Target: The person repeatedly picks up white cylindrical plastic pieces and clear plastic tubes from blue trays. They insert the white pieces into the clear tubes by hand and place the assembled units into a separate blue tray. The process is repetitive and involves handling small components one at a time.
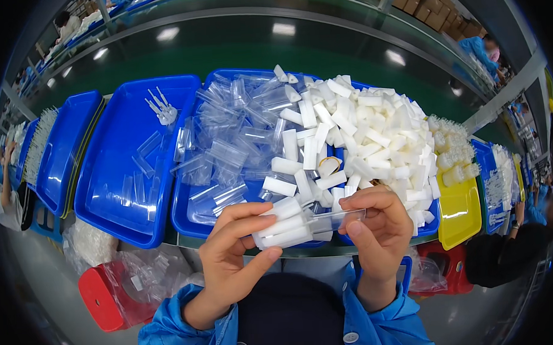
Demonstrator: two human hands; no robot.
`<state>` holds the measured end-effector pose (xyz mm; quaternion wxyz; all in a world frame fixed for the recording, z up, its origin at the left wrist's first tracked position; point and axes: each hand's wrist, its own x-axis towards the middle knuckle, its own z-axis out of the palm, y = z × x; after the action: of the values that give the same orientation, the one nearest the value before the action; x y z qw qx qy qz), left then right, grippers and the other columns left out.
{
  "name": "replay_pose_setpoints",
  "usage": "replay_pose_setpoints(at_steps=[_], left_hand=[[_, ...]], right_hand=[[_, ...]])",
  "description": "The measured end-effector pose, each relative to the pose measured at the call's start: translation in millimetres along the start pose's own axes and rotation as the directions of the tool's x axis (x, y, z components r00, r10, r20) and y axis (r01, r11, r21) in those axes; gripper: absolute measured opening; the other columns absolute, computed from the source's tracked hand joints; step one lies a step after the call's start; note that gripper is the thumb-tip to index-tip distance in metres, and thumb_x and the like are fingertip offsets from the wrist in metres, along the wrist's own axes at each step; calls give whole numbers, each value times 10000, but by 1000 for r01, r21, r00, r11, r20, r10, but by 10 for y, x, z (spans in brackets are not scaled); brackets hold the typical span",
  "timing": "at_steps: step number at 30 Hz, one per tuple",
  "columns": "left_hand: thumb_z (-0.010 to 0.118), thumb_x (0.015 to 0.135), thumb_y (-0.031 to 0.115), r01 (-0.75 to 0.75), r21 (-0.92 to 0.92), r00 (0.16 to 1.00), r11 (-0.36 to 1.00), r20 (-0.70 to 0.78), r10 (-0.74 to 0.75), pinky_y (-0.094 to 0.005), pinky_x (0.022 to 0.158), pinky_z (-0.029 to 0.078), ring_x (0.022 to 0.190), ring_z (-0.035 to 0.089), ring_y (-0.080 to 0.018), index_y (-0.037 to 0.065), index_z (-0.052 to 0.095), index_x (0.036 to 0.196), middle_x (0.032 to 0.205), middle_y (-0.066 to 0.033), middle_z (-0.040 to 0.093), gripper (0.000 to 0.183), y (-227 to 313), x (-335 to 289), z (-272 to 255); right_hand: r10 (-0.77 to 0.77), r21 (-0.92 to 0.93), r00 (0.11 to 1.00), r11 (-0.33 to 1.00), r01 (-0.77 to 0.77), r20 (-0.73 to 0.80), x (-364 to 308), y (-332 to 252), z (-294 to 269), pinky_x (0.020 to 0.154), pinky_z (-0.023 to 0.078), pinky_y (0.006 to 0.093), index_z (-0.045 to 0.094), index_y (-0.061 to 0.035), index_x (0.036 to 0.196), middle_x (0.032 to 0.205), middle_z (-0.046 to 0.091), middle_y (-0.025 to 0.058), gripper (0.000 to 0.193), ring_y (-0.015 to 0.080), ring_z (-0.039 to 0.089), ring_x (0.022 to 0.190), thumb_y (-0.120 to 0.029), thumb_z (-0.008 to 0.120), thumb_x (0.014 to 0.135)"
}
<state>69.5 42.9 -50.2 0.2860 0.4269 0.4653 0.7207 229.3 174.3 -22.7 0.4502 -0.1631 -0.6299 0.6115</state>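
Observation:
Just in front of my body, my left hand [227, 255] grips a small bundle of white foam-like blocks [283, 224], lying side by side between fingers and thumb. My right hand [381, 232] pinches a clear plastic tube [335, 220] by its right end. The tube's left end meets the white blocks; whether it goes in among them I cannot tell. Beyond my hands, clear plastic tubes [229, 147] lie heaped in a blue tray. To their right is a large pile of white blocks [373, 134], some spilling over the tubes.
At left stands a blue tray [98, 195] with a few clear pieces and a white pronged part [162, 109]. A yellow tray [460, 217] sits at right beside bundled translucent parts [451, 149]. Red stools [100, 298] and plastic bags are below. Co-workers sit at both sides.

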Motion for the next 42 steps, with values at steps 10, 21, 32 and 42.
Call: replay_pose_setpoints(at_steps=[10, 21, 32, 42], left_hand=[[675, 802, -88, 10, -4, 1000, 1000, -7, -10, -347, 905, 556, 1123, 595, -281, -63, 600, 1165, 1276, -195, 472, 371, -9, -12, -9], [714, 774, -75, -41, 139, 997, 989, -57, 50, -321, 845, 593, 1092, 603, -256, -36, 650, 1140, 1232, -172, 511, 373, -13, -17, 0], [743, 748, -63, -49, 190, 995, 981, -71, 64, -311, 828, 574, 1051, 608, -246, -23, 674, 1124, 1203, -165, 533, 384, -17, -28, -10], [773, 713, -26, -134, 307, 990, 942, -2, 142, -338, 851, 507, 1001, 613, -250, 8, 718, 1060, 1153, -167, 560, 353, -12, -19, -57]], right_hand=[[34, -79, 999, 996, -32, 14, -20, -49, 7, 769, 460, 270, 609, 83, 1027, 1008, 606, 156, 251, 160, 607, 806, 71, 667, 783], [-3, -154, 1000, 988, 4, 7, -34, -80, 31, 784, 479, 290, 614, 72, 1009, 995, 618, 173, 254, 178, 641, 786, 64, 687, 765], [-19, -181, 999, 983, 25, 34, -25, -48, 9, 780, 479, 284, 618, 74, 1016, 979, 616, 169, 261, 175, 639, 790, 67, 689, 765], [-59, -116, 998, 991, 62, 35, -19, 20, 51, 1076, 378, 474, 606, 57, 1035, 978, 612, 145, 248, 162, 638, 822, 76, 659, 793]])
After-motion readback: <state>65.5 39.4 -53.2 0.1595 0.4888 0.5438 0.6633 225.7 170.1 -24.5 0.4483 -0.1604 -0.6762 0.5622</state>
